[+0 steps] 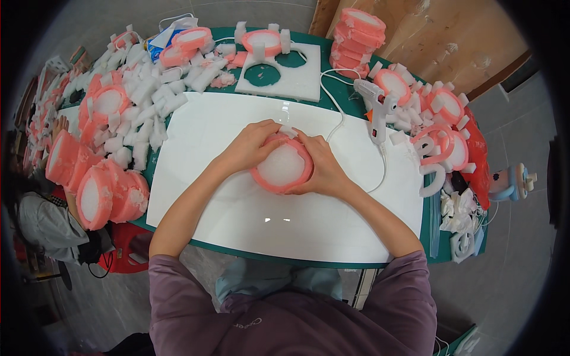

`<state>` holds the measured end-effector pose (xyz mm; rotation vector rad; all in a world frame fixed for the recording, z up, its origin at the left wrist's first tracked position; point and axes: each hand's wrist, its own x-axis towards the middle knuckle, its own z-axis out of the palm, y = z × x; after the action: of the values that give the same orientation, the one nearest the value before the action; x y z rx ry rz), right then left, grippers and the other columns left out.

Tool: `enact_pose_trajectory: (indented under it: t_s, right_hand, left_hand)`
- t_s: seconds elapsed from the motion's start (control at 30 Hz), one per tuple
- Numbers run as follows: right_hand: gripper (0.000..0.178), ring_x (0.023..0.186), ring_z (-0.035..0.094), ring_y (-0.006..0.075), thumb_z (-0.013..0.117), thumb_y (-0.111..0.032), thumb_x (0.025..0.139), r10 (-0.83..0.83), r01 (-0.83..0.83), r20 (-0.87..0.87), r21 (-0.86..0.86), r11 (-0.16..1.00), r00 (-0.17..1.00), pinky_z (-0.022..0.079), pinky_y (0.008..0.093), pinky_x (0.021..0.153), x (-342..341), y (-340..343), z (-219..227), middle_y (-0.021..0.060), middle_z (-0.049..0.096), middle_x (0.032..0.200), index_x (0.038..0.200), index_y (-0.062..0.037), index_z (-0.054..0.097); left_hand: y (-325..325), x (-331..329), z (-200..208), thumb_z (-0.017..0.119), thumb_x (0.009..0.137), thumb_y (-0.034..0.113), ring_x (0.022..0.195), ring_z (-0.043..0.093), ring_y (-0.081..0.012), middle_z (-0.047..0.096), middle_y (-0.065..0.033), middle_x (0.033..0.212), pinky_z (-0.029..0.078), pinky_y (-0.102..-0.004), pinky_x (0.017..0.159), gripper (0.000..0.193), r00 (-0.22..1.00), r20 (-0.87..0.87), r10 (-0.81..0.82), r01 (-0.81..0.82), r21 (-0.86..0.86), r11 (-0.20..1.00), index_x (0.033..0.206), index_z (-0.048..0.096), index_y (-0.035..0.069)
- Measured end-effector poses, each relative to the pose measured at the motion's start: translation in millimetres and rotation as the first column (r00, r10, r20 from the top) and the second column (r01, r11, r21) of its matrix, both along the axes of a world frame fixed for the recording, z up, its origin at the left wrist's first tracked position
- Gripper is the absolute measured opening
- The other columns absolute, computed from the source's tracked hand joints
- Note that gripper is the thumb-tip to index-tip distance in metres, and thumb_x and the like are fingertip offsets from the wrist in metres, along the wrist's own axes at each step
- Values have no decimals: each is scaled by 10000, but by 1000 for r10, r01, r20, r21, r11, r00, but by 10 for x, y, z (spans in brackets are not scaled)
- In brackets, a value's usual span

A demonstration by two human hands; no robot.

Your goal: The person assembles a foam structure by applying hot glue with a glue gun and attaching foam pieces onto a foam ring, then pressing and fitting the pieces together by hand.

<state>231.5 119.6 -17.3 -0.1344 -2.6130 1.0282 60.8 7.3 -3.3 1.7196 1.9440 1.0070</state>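
Note:
Over the white board (237,219) in the middle of the table is a round foam piece (281,167) with a pink rim and a white centre. My left hand (255,144) is closed on its upper left edge. On the other side, my right hand (322,166) wraps round the right edge, its thumb low on the rim. A small white foam block (288,132) sits at the far edge of the piece, between the fingertips of both hands. The underside of the piece is hidden.
A white glue gun (375,110) with a cord stands at the board's far right. Behind it rises a stack of pink foam rings (357,41). A white foam sheet (306,83) with round holes lies at the back. White foam blocks (148,89) heap up on the left, beside another person's hand (61,124).

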Motion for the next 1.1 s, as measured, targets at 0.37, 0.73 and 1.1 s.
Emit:
enact_pose_trajectory:
  t_s: [0.37, 0.73, 1.1]
  right_hand:
    - [990, 1175, 359, 306, 811, -237, 565, -133, 125, -143, -63, 990, 981, 332, 377, 972, -29, -7, -6, 141, 354, 1331, 1360, -61, 249]
    - [352, 1047, 461, 299, 618, -32, 736, -264, 268, -430, -53, 962, 863, 378, 359, 878, -5, 8, 53, 130, 492, 1139, 1075, -45, 521]
    - [372, 916, 492, 192, 628, -57, 752, -477, 481, -620, -178, 858, 622, 400, 299, 793, 204, 403, 665, 82, 502, 1069, 1097, -28, 492]
  left_hand:
    - [-1, -136, -49, 598, 798, 178, 706, 594, -302, 610, -195, 898, 468, -346, 637, 323, 955, 86, 285, -296, 167, 941, 1018, 566, -56]
    - [1, -117, 46, 618, 792, 245, 720, 527, -147, 483, -148, 1144, 421, -274, 603, 496, 856, 104, 507, -516, 241, 822, 1203, 461, 16]
    - [-89, -70, 108, 649, 739, 212, 1118, 440, -250, 496, -89, 1166, 274, -380, 957, 369, 887, -320, 332, -166, 449, 878, 1076, 547, 104]
